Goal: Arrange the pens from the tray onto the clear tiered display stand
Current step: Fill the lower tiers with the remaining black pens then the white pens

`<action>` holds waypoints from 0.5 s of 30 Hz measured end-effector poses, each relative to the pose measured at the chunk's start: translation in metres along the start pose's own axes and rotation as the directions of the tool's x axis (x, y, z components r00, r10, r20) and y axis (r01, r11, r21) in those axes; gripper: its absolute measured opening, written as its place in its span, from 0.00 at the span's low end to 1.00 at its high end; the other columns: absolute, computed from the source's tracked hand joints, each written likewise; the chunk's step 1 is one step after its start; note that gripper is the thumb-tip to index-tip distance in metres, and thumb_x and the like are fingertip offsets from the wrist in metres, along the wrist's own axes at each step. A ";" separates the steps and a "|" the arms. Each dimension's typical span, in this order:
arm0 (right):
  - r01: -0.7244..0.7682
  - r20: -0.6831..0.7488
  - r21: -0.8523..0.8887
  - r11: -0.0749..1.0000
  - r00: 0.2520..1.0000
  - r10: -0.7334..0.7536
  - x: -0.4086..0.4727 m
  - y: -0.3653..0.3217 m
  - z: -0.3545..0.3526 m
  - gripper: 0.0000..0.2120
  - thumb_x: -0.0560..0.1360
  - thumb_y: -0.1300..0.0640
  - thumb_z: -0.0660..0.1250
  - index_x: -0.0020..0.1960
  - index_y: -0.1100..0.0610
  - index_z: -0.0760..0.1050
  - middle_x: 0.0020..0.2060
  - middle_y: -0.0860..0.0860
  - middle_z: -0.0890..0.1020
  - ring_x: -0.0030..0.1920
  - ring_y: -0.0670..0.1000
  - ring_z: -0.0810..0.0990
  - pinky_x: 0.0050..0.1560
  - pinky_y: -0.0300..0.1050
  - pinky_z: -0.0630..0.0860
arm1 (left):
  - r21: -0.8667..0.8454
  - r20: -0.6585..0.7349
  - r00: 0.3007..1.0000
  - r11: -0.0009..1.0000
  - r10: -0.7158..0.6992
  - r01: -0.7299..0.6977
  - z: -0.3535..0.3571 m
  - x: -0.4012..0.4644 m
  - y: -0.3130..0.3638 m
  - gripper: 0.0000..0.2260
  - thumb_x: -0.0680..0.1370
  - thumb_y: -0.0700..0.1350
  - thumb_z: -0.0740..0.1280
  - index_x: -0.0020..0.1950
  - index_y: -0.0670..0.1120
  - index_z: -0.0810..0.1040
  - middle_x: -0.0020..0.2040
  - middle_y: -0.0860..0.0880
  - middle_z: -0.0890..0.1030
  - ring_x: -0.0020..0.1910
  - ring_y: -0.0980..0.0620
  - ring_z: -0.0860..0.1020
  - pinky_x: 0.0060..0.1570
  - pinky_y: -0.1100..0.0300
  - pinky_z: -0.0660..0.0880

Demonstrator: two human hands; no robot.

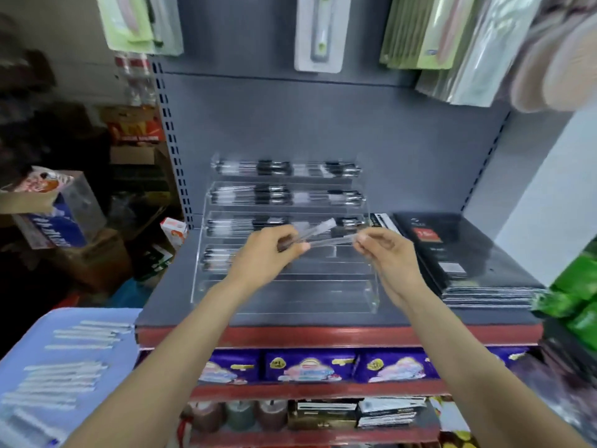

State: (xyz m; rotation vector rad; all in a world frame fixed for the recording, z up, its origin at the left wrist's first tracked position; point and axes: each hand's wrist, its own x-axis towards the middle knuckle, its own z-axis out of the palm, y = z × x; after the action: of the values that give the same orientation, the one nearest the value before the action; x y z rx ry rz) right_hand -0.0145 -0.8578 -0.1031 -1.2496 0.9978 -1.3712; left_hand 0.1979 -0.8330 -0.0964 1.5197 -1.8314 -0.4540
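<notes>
The clear tiered display stand (361, 295) sits on the grey shelf, its upper tiers lined with black-and-clear pens (284, 168). My left hand (268, 250) grips two clear pens: one (318, 228) angles up to the right, the other (329, 241) lies nearly level. My right hand (387, 253) pinches the right end of the level pen. Both hands hover over the stand's fourth tier, which holds pens (216, 255) at its left end. At lower left the blue tray (126, 357) carries several more clear pens (64, 376).
A stack of black notebooks (465, 253) lies right of the stand. Green packets (575, 295) sit at the far right. Packaged goods hang overhead. Boxes crowd the floor at left. Lower shelves hold purple packets (310, 367) behind a red shelf edge.
</notes>
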 end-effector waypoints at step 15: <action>-0.069 0.042 -0.495 0.866 0.994 0.103 0.046 0.017 -0.036 0.24 0.74 0.61 0.68 0.69 0.58 0.67 0.58 0.56 0.77 0.53 0.51 0.78 0.59 0.48 0.75 | 0.515 -0.036 0.993 0.850 -0.109 0.112 0.035 0.037 0.022 0.09 0.76 0.54 0.65 0.49 0.51 0.81 0.41 0.48 0.81 0.42 0.46 0.78 0.37 0.58 0.70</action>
State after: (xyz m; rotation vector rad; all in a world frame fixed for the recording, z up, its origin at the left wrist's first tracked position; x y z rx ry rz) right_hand -0.0469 -0.9073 -0.1165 -1.5897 1.3956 -1.0239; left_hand 0.1556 -0.8691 -0.0953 1.9865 -1.9657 0.0060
